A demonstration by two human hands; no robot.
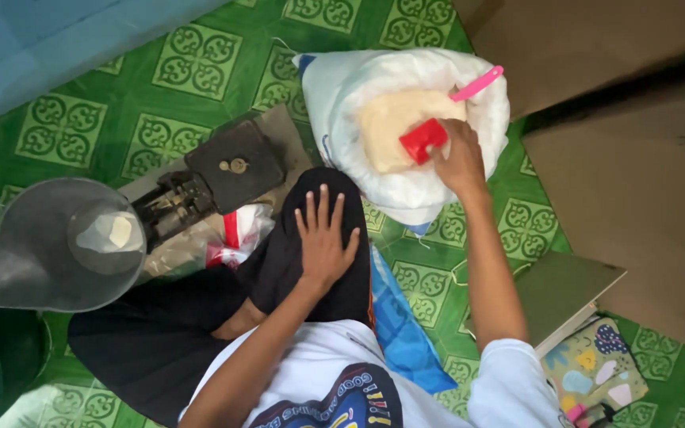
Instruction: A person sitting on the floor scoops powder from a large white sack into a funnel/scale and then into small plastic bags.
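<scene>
Seated cross-legged on a green patterned floor (200, 63), black trousers and white shirt below the camera. Ahead, a large white sack (406, 95) standing open, rolled rim wide, filled with pale cream powder (386, 127). To the left, a grey metal scale pan (33, 254) holding a clear bag with a small pale lump (120, 231), joined to a dark mechanical balance scale (216, 178) on a grey base. Beside the knee, a crumpled red-and-white plastic bag (235, 234); under the legs, a blue cloth (402, 325). At lower right, a grey book (564, 289) and a colourful patterned pouch (596, 372). Brown cardboard (612, 119) along the right edge. Left hand (324, 238) flat on the raised knee, fingers spread wide, holding nothing, well apart from the sack. Right hand (460, 158) reached into the sack's mouth, fingers closed around a red scoop (423, 140) pressed into the powder at the hand's left. Just above the right hand, a pink handle (477, 83) sticking out of the powder toward the sack's far rim, untouched.
</scene>
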